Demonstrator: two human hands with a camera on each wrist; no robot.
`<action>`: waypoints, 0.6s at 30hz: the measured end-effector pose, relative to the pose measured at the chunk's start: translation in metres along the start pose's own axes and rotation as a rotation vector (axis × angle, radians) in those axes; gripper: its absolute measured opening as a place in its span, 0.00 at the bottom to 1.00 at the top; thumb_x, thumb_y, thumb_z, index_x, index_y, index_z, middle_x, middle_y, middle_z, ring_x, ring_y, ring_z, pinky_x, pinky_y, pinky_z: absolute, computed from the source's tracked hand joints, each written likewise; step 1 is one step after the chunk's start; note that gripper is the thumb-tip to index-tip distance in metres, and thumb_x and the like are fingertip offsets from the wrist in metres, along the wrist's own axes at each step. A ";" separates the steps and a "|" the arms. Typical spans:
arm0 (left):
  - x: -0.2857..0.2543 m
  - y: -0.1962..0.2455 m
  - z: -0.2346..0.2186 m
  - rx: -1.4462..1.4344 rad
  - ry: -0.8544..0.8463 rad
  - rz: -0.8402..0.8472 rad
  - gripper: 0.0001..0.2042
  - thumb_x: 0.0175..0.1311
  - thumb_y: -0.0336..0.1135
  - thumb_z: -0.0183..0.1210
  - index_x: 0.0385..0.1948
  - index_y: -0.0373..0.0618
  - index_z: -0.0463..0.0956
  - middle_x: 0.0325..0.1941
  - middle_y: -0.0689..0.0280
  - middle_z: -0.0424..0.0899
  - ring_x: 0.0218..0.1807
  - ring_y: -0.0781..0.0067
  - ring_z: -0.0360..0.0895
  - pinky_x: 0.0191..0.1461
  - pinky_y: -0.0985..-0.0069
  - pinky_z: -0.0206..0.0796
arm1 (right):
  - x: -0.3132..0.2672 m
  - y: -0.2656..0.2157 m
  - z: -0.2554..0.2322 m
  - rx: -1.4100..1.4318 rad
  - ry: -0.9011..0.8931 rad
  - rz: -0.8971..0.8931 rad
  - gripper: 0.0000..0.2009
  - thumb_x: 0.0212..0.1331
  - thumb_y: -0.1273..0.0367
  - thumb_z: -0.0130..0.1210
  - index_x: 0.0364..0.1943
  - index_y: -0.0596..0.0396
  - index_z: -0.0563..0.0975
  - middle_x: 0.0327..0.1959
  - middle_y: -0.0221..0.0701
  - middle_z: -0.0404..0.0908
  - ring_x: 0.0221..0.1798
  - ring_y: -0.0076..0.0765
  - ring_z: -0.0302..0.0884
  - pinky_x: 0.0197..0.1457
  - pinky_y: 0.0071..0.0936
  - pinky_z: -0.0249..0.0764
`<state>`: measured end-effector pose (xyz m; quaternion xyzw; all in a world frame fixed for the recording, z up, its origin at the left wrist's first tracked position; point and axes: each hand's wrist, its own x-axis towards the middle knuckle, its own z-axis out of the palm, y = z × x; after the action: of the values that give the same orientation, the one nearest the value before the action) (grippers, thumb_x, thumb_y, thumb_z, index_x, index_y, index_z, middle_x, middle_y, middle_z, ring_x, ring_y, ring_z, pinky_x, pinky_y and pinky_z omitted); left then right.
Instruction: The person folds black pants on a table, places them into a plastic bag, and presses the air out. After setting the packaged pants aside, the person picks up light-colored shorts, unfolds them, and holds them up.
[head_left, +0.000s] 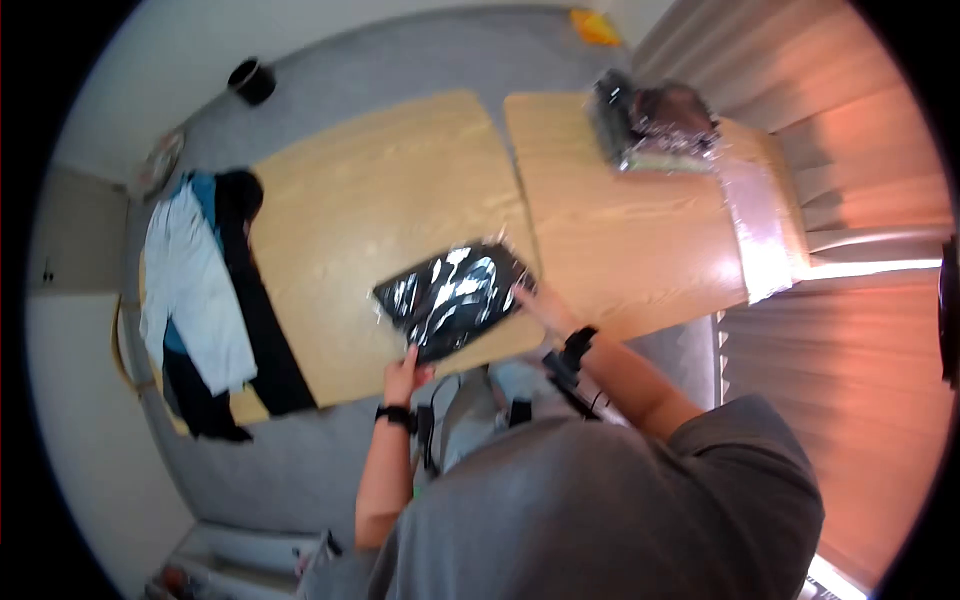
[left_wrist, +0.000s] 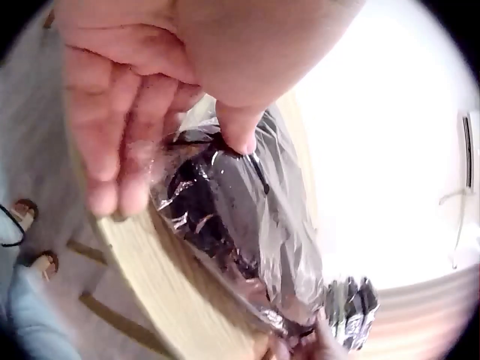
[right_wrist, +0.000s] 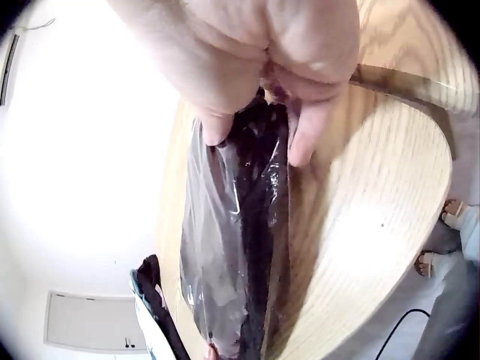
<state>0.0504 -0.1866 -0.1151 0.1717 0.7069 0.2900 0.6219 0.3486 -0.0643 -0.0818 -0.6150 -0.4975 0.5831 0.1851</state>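
A clear plastic bag with dark folded clothing inside lies tilted over the near part of the table, one hand at each end. My left hand holds its near left corner; in the left wrist view the thumb presses on the shiny film and the other fingers stretch along the bag's side. At the right end my right hand grips the bag, and the right wrist view has its thumb on one face and a finger on the other. Part of the gripped end is hidden under the palm.
White trousers lie over black and teal clothes at the table's left end. Several bagged garments are stacked at the far right, with flat clear bags along the right edge. A seam divides the wooden table. A black bin stands beyond.
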 end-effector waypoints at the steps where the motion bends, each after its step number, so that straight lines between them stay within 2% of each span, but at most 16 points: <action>1: 0.001 -0.005 -0.004 0.068 -0.021 -0.056 0.31 0.61 0.63 0.49 0.23 0.35 0.77 0.18 0.59 0.81 0.19 0.71 0.79 0.23 0.81 0.69 | 0.024 0.048 0.005 -0.124 0.100 0.022 0.27 0.57 0.50 0.55 0.44 0.65 0.73 0.35 0.45 0.80 0.39 0.46 0.78 0.44 0.40 0.72; 2: -0.010 0.003 -0.006 0.234 0.032 -0.131 0.33 0.60 0.66 0.47 0.18 0.38 0.76 0.15 0.60 0.79 0.17 0.72 0.78 0.21 0.81 0.66 | 0.027 0.056 0.007 -0.191 0.212 0.052 0.31 0.53 0.48 0.58 0.42 0.69 0.72 0.34 0.50 0.79 0.38 0.55 0.78 0.43 0.43 0.72; 3: -0.022 0.014 -0.006 0.471 0.142 -0.050 0.34 0.60 0.67 0.45 0.19 0.37 0.76 0.12 0.58 0.76 0.17 0.66 0.77 0.23 0.74 0.66 | 0.014 0.033 0.000 -0.330 0.221 0.003 0.29 0.53 0.52 0.59 0.44 0.68 0.72 0.42 0.52 0.77 0.46 0.55 0.75 0.48 0.42 0.71; 4: -0.042 0.031 0.000 0.790 0.394 0.112 0.28 0.62 0.60 0.50 0.23 0.37 0.76 0.19 0.56 0.79 0.23 0.58 0.78 0.29 0.65 0.67 | 0.002 0.014 -0.002 -0.325 0.189 -0.001 0.29 0.53 0.52 0.59 0.44 0.68 0.72 0.42 0.52 0.77 0.46 0.55 0.75 0.48 0.42 0.71; 6: -0.069 0.057 0.009 0.778 0.545 0.326 0.20 0.63 0.49 0.53 0.29 0.37 0.76 0.32 0.54 0.81 0.37 0.53 0.78 0.38 0.61 0.66 | -0.017 -0.012 -0.005 -0.733 0.508 -0.471 0.25 0.52 0.56 0.59 0.48 0.61 0.72 0.53 0.48 0.72 0.59 0.48 0.68 0.58 0.40 0.65; 7: -0.074 0.067 0.013 0.821 0.450 0.444 0.17 0.62 0.46 0.54 0.35 0.38 0.75 0.39 0.52 0.79 0.45 0.51 0.75 0.46 0.62 0.65 | -0.020 -0.021 -0.004 -0.732 0.496 -0.471 0.25 0.52 0.56 0.59 0.48 0.61 0.72 0.53 0.48 0.72 0.59 0.48 0.68 0.58 0.40 0.65; 8: -0.072 0.076 0.019 0.859 0.351 0.565 0.16 0.61 0.43 0.55 0.42 0.39 0.74 0.47 0.51 0.77 0.53 0.50 0.72 0.53 0.64 0.64 | -0.019 -0.031 -0.002 -0.865 0.330 -0.615 0.24 0.53 0.57 0.58 0.51 0.56 0.72 0.57 0.43 0.69 0.63 0.44 0.63 0.62 0.41 0.60; 9: -0.059 0.077 0.028 0.871 0.299 0.799 0.19 0.60 0.43 0.55 0.47 0.39 0.72 0.52 0.51 0.74 0.59 0.51 0.67 0.59 0.63 0.60 | -0.015 -0.037 0.002 -0.993 0.160 -0.760 0.24 0.54 0.58 0.57 0.54 0.51 0.71 0.62 0.39 0.65 0.67 0.40 0.58 0.67 0.42 0.55; 10: -0.045 0.078 0.037 0.876 0.245 1.036 0.22 0.59 0.43 0.56 0.52 0.39 0.70 0.58 0.51 0.71 0.64 0.52 0.63 0.64 0.62 0.55 | -0.010 -0.041 0.009 -0.993 0.159 -0.767 0.24 0.54 0.58 0.57 0.54 0.51 0.71 0.62 0.39 0.65 0.67 0.40 0.58 0.67 0.42 0.55; 12: -0.029 0.089 0.054 1.173 0.261 1.115 0.28 0.59 0.46 0.55 0.59 0.40 0.64 0.67 0.56 0.61 0.70 0.58 0.55 0.70 0.57 0.47 | 0.001 -0.046 0.025 -1.098 0.024 -1.009 0.24 0.56 0.57 0.54 0.58 0.42 0.69 0.64 0.33 0.64 0.69 0.37 0.55 0.70 0.45 0.50; 13: -0.018 0.090 0.058 1.268 0.240 1.078 0.32 0.60 0.50 0.54 0.63 0.42 0.60 0.71 0.59 0.54 0.73 0.62 0.48 0.70 0.53 0.42 | 0.009 -0.046 0.033 -1.187 -0.025 -0.987 0.25 0.58 0.54 0.50 0.61 0.39 0.67 0.67 0.31 0.60 0.72 0.36 0.50 0.71 0.46 0.46; 14: -0.007 0.092 0.060 1.357 0.258 1.086 0.34 0.60 0.54 0.51 0.64 0.43 0.58 0.72 0.60 0.52 0.74 0.63 0.46 0.70 0.51 0.42 | 0.015 -0.051 0.037 -1.186 -0.028 -0.990 0.25 0.58 0.54 0.50 0.61 0.39 0.67 0.67 0.31 0.60 0.72 0.36 0.50 0.71 0.46 0.46; 16: 0.011 0.095 0.060 1.429 0.292 1.045 0.36 0.59 0.57 0.50 0.65 0.44 0.57 0.73 0.61 0.52 0.74 0.64 0.46 0.70 0.51 0.41 | 0.026 -0.059 0.042 -1.231 -0.021 -0.967 0.26 0.60 0.50 0.46 0.62 0.38 0.66 0.68 0.30 0.59 0.72 0.35 0.48 0.72 0.46 0.44; 18: 0.022 0.097 0.057 1.436 0.269 0.993 0.37 0.59 0.59 0.49 0.66 0.44 0.55 0.73 0.61 0.50 0.74 0.62 0.44 0.70 0.46 0.37 | 0.033 -0.061 0.045 -1.243 -0.045 -0.939 0.28 0.61 0.47 0.43 0.64 0.37 0.63 0.69 0.30 0.57 0.73 0.35 0.47 0.72 0.47 0.42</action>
<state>0.0913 -0.0872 -0.0755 0.7726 0.6293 0.0305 0.0779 0.2779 -0.0260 -0.0615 -0.3189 -0.9449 0.0701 0.0240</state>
